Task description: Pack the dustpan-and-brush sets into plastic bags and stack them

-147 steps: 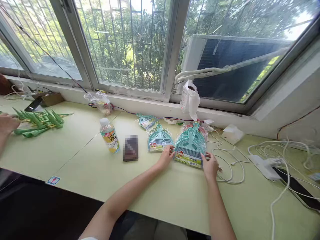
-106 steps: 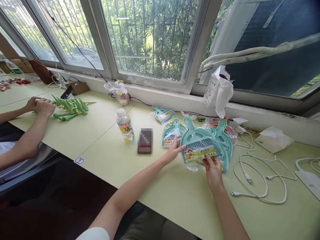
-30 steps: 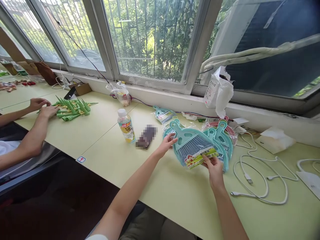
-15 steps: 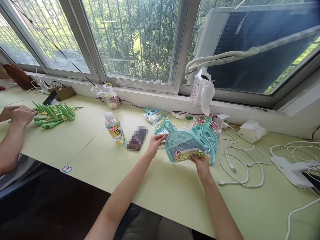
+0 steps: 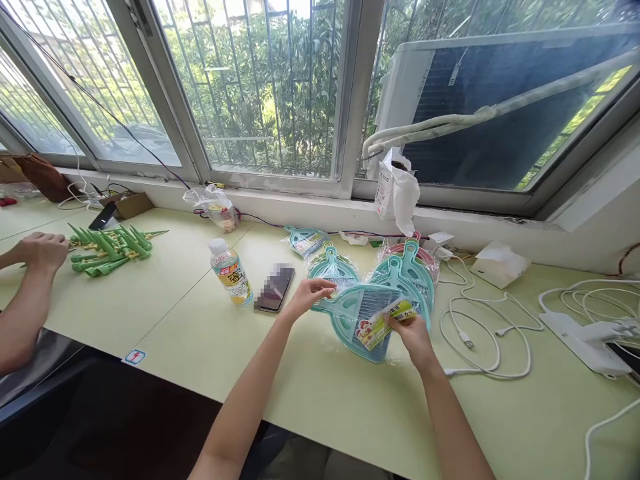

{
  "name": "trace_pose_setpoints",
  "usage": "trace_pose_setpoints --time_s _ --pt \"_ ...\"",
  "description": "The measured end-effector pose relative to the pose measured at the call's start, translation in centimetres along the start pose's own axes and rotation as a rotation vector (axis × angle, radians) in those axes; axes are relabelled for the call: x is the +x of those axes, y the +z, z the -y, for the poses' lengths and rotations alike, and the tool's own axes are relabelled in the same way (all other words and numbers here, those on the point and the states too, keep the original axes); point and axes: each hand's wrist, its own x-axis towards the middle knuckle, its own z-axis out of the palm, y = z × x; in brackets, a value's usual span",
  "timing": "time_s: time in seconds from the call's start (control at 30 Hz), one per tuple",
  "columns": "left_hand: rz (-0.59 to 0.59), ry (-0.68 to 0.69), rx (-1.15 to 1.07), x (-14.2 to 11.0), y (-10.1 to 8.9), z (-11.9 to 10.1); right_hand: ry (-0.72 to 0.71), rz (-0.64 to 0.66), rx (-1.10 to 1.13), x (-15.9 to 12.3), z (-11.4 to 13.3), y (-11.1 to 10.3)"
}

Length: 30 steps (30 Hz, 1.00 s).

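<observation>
A teal dustpan and brush set (image 5: 350,320) in clear plastic wrap is held over the table, its handle pointing left. My left hand (image 5: 311,297) is closed at the handle end, its fingers along the wrap. On the right side, my right hand (image 5: 413,337) pinches the set by its printed yellow-green label (image 5: 385,323), thumb in front and the other fingers partly hidden behind. Just behind it lie more wrapped teal dustpan sets (image 5: 417,273) and a greener dustpan set (image 5: 330,267). A smaller-looking wrapped set (image 5: 306,241) lies farther back.
Left of my hands are a drink bottle (image 5: 231,273) and a phone (image 5: 276,290). White cables (image 5: 493,333) and a power strip (image 5: 583,343) lie right. Another person's hand (image 5: 45,252) is beside green pointed pieces (image 5: 113,247) at far left. A torn carton (image 5: 397,190) stands by the window.
The held dustpan set has turned from handle-up to handle-left and come slightly lower and nearer. My right hand has shifted a little right and down with its label.
</observation>
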Motion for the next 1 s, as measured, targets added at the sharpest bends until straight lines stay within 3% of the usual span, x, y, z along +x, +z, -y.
trace_pose_setpoints --time_s 0.2,0.43,0.63,0.77,0.9,1.0 --pt "0.082 0.002 0.018 -0.1 0.2 0.5 0.004 0.054 -0.023 0.3 -0.2 -0.7" --pt "-0.019 -0.027 -0.146 -0.1 0.6 0.8 -0.072 -0.091 0.116 0.2 0.6 -1.0" --pt "0.107 -0.100 -0.337 -0.4 1.3 0.7 -0.117 -0.236 0.202 0.3 0.2 -0.1" --pt "0.134 -0.158 -0.311 -0.2 1.2 1.6 -0.143 -0.285 0.267 0.2 -0.3 0.4" --pt "0.246 -0.170 -0.286 -0.1 1.1 1.8 -0.143 -0.349 0.311 0.1 -0.2 0.5" --pt "0.195 -0.155 -0.191 0.3 1.2 1.9 -0.129 -0.362 0.334 0.0 0.0 0.5"
